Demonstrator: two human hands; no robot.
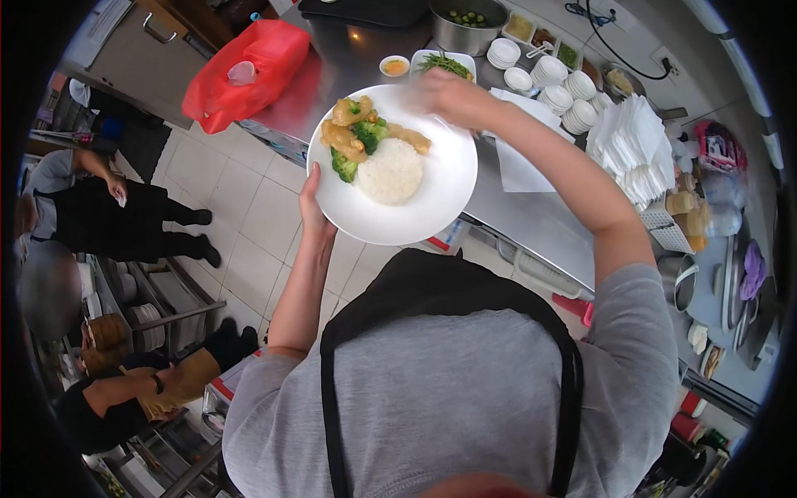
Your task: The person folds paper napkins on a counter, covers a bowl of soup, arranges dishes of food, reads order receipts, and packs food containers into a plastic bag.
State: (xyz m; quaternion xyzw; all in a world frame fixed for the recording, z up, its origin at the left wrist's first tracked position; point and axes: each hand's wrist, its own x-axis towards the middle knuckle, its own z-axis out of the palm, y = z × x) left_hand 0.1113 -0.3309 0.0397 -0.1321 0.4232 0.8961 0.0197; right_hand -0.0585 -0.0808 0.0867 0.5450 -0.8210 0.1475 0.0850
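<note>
My left hand [314, 206] holds a round white plate [349, 220] by its left edge. On the plate sit a mound of white rice [390, 172], broccoli [343, 166] and pieces of food in a yellowish sauce [342, 139]. Over the plate's upper right part is my right hand [452, 98], blurred, with fingers bent; whether it holds anything is hidden. Just beyond that hand lies a white dish of green vegetables [447, 65]. A small cup of orange sauce [394, 66] stands to the left of the dish.
A red plastic bag [249, 75] lies on the steel counter [531, 217] at the left. Farther right are stacked small white dishes [554, 98], a metal pot [469, 31] and a pile of white napkins [631, 149]. Two people stand at the left, one in a black apron [108, 212].
</note>
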